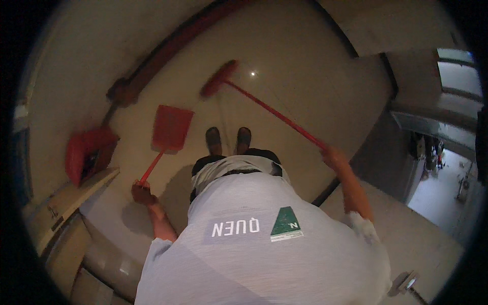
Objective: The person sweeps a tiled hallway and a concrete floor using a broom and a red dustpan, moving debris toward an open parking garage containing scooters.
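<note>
My right hand (334, 155) grips the upper end of a long red broom handle (274, 112). Its red broom head (218, 79) rests on the pale floor ahead of my feet (229, 137). My left hand (143, 193) holds the thin handle of a red dustpan (172, 127), whose flat pan lies on the floor to the left of my shoes. Broom head and dustpan are apart, with bare floor between them. My grey shirt fills the lower middle of the view.
A red bin or bucket (84, 152) stands at the left by a wooden board (71, 198). A dark reddish pipe or rail (168, 51) runs along the base of the far wall. A doorway (439, 173) opens to a brighter room at the right.
</note>
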{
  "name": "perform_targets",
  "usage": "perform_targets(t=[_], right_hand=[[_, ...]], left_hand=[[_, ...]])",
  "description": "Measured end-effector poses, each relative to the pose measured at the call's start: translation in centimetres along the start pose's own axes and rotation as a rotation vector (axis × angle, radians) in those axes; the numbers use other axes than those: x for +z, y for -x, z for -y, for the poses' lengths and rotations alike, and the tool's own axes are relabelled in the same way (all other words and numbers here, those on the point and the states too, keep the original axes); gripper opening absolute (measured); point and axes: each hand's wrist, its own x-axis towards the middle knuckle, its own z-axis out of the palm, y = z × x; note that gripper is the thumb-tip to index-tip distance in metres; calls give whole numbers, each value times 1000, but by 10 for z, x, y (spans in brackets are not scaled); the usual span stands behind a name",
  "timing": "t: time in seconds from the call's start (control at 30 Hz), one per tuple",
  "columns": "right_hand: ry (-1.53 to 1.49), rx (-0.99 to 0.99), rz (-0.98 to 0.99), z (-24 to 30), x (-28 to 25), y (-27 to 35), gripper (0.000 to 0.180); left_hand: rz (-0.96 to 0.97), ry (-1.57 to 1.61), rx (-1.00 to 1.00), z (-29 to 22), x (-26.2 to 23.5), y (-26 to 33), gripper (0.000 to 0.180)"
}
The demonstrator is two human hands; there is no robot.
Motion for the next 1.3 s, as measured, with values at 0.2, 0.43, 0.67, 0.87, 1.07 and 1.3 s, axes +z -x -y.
perform_targets(t=[0.2, 0.43, 0.67, 0.87, 1.07, 1.3], right_hand=[[49, -303, -87, 99, 25, -70, 44], [-169, -113, -11, 90, 87, -46, 43], [-55, 288, -85, -13, 149, 122, 41], [-90, 569, -74, 27, 198, 197, 33], [-190, 510, -220, 46, 203, 172, 32], [-163, 156, -196, 54, 96, -30, 38]], left_hand=[[-162, 86, -120, -68, 28, 67, 13], [-84, -2, -231, -60, 55, -22, 19], [163, 18, -183, -51, 89, -70, 19], [151, 15, -173, -50, 112, -134, 14], [154, 157, -198, -70, 129, -132, 14], [113, 149, -204, -101, 141, -67, 8]])
